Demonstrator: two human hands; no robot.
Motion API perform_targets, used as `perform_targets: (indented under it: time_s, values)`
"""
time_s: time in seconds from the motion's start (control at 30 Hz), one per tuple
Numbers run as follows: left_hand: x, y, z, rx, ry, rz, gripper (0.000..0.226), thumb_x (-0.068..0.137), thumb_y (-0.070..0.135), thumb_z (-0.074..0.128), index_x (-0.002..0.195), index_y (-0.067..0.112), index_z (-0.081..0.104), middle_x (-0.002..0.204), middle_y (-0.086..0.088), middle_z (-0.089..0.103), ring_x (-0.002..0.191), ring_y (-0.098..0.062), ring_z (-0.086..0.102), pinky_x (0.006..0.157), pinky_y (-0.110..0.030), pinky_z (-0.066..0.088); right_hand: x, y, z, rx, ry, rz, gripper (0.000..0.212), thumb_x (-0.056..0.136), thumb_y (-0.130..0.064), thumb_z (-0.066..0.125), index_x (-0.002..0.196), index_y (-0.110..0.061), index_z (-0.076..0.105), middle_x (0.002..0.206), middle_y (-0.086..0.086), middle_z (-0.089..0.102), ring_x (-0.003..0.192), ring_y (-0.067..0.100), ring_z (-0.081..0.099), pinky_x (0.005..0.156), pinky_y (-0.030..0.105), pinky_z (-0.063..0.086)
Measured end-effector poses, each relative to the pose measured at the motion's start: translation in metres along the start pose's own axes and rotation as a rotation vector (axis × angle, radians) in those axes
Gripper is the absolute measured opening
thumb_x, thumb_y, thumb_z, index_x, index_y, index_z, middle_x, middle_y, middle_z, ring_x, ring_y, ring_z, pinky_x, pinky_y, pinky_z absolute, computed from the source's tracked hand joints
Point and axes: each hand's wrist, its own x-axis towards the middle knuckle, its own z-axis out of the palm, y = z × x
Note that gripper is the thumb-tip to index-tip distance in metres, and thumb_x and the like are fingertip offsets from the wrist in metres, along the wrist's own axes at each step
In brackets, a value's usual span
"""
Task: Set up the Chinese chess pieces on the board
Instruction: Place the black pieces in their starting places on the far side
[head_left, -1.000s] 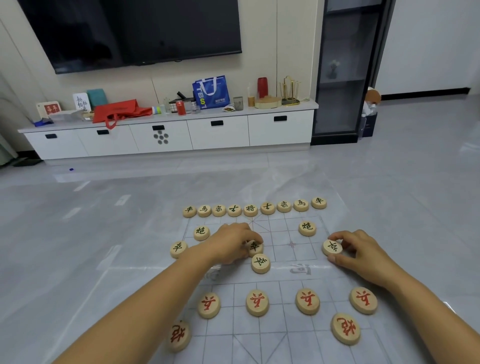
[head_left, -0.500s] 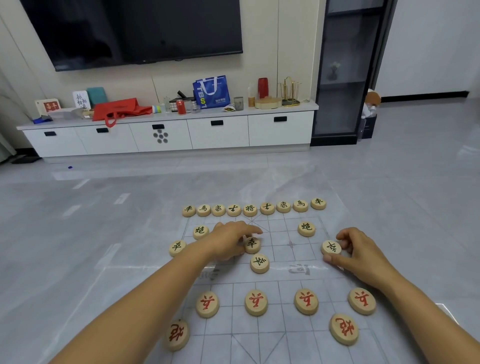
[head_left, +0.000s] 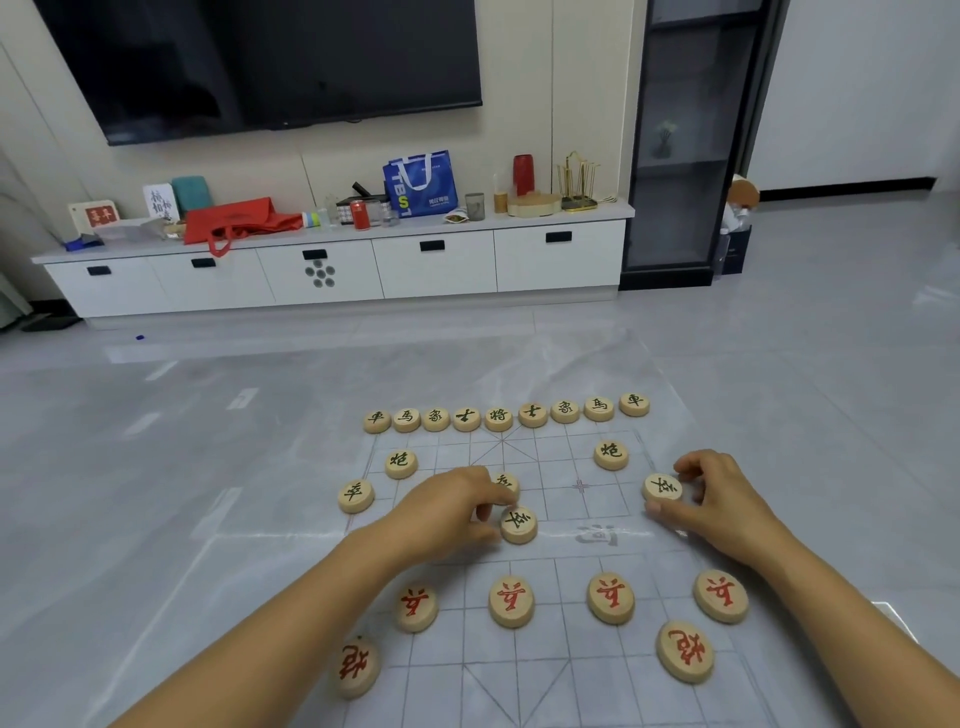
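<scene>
The board (head_left: 561, 467), a clear sheet with a printed grid, lies flat on the floor (head_left: 208, 467). Black's back row (head_left: 498, 420) of nine pieces lines the far edge. In front of it stand two black cannons, one on the left (head_left: 401, 463) and one on the right (head_left: 611, 454).

Four black soldiers are out. The left soldier (head_left: 356, 496) lies at the board's left edge, apart from both hands. The far soldier (head_left: 505, 483) is half hidden behind the left hand (head_left: 447, 512). The mid soldier (head_left: 518, 525) lies just nearer, close to the river band. The left hand's fingers are curled, with forefinger and thumb at this piece's left rim. Whether they grip it or only touch it is hard to tell from this angle.

The right soldier (head_left: 662, 488) sits at the board's right edge. The right hand (head_left: 722, 506) pinches it, with the thumb on its near side and curled fingers on its far side. The piece looks to be resting on the board.

On the near half, four red soldiers stand in a row: (head_left: 415, 608), (head_left: 511, 601), (head_left: 611, 597), (head_left: 721, 595). Nearer still are two red cannons, left (head_left: 357, 667) and right (head_left: 684, 651).

Beyond the board a long white cabinet (head_left: 436, 265) runs along the wall under a dark TV (head_left: 270, 62). On its top are a red bag (head_left: 234, 223), a blue bag (head_left: 421, 182), a red can (head_left: 359, 214) and other small items. A tall dark shelf (head_left: 685, 145) stands at its right end.
</scene>
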Motion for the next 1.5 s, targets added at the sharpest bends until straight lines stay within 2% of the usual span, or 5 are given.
perform_targets:
  time_s: [0.3,0.57,0.77,1.17,1.5]
  values:
    - [0.023,0.030,0.011,0.043,0.064,-0.081,0.034,0.082,0.036,0.063,0.111,0.017,0.057,0.104,-0.001,0.056,0.087,-0.016,0.047,0.070,-0.026,0.036,-0.003,0.003,-0.009,0.038,-0.101,-0.034,0.047,0.082,-0.022,0.065,0.125,-0.019,0.046,0.118,0.001,0.039,0.098,0.015,0.047,0.081,0.020,0.037]
    - [0.035,0.024,0.004,0.051,-0.048,-0.039,0.049,0.079,0.036,0.068,0.125,0.027,0.053,0.115,0.001,0.051,0.107,-0.018,0.039,0.083,-0.026,0.029,-0.001,-0.001,-0.001,-0.050,0.007,-0.027,0.033,0.077,-0.030,0.070,0.098,-0.018,0.047,0.107,0.001,0.041,0.083,0.012,0.047,0.072,0.022,0.039]
    - [0.049,0.032,0.010,-0.031,0.028,-0.110,0.039,0.077,0.040,0.068,0.111,0.022,0.060,0.108,0.001,0.056,0.106,-0.019,0.042,0.084,-0.027,0.029,-0.001,0.004,-0.009,0.017,-0.077,-0.018,0.055,0.082,-0.021,0.065,0.131,-0.017,0.041,0.119,-0.001,0.033,0.094,0.014,0.046,0.085,0.023,0.037]
    - [0.070,0.047,0.018,0.001,0.099,-0.264,0.056,0.070,0.052,0.070,0.112,0.019,0.054,0.110,-0.003,0.058,0.107,-0.021,0.045,0.091,-0.034,0.032,0.003,0.006,-0.003,-0.033,0.033,-0.059,0.029,0.083,-0.027,0.064,0.108,-0.017,0.053,0.109,0.000,0.041,0.077,0.008,0.048,0.073,0.022,0.038]
    - [0.079,0.045,0.016,-0.155,-0.002,-0.249,0.049,0.085,0.027,0.063,0.131,0.028,0.047,0.119,-0.004,0.056,0.117,-0.025,0.044,0.099,-0.036,0.029,0.005,0.009,0.000,-0.024,0.066,-0.056,0.034,0.080,-0.029,0.067,0.108,-0.016,0.054,0.109,0.002,0.044,0.075,0.008,0.050,0.063,0.015,0.038]
